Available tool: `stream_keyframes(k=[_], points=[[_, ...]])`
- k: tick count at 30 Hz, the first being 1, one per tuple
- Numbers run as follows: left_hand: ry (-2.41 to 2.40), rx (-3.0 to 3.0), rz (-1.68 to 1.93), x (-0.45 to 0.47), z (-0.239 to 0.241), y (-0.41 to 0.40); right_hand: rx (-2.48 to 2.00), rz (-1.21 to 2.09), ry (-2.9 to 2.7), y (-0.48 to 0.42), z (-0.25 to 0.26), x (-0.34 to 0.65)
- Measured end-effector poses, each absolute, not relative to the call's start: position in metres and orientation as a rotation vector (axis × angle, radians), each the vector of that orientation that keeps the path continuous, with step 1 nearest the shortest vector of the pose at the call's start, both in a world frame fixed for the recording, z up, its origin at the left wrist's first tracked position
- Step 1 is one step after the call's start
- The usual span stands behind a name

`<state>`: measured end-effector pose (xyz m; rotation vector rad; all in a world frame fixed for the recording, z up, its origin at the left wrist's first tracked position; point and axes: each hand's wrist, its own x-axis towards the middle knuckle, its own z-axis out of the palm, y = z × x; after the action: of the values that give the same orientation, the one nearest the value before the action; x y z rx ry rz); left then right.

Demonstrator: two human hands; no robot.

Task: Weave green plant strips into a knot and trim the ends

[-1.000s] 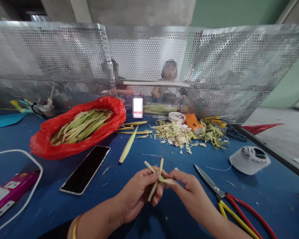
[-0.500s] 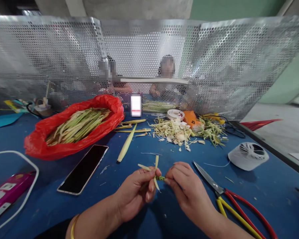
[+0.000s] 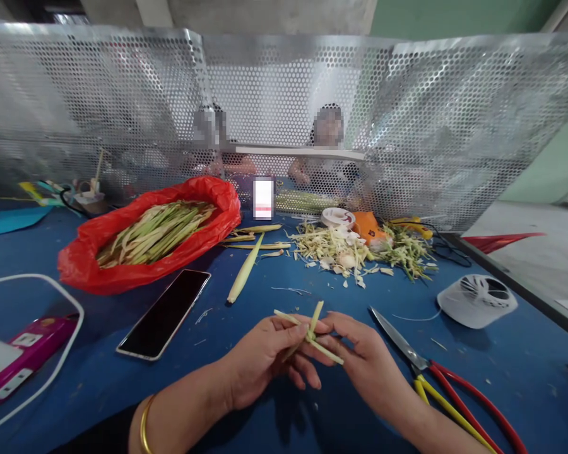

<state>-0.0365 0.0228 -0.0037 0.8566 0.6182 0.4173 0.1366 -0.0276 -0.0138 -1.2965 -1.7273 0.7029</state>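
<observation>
Left hand (image 3: pixel 274 343) and right hand (image 3: pixel 364 353), right up close together!
The left pinches, thumb pressed toward forefinger, lower fingers spread loosely; the right arches opposite, fingers bent, both forearms (image 3: pixel 184 403) slanting inward.

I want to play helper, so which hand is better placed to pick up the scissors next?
Probably the right hand: the scissors lie close by, just to its right. The left hand is farther away and is pinching the plant strips, though the right hand seems to touch them too.
</observation>
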Motion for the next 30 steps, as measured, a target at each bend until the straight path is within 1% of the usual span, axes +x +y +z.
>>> stream_keyframes(k=[4,10,14,18,21,23,30], points=[[0.666,0.787,0.471,-0.037,-0.005,0.021,-1.283,0.67,-1.76,-0.027,-0.014,0.138],[0.643,0.821,0.372,-0.038,-0.004,0.017,-1.214,0.582,-1.783,-0.026,-0.017,0.134],[0.698,0.869,0.421,-0.035,-0.003,0.019,-1.307,0.664,-1.709,-0.023,-0.016,0.135],[0.726,0.943,0.464,-0.034,-0.002,0.022,-1.238,0.778,-1.61,-0.024,-0.009,0.136],[0.759,1.031,0.441,-0.032,-0.003,0.021,-1.249,0.927,-1.472,-0.025,-0.006,0.135],[0.786,1.097,0.419,-0.031,-0.005,0.019,-1.264,0.959,-1.411,-0.025,-0.008,0.134],[0.775,1.239,0.296,-0.032,-0.004,0.015,-1.333,0.789,-1.419,-0.03,-0.015,0.127]])
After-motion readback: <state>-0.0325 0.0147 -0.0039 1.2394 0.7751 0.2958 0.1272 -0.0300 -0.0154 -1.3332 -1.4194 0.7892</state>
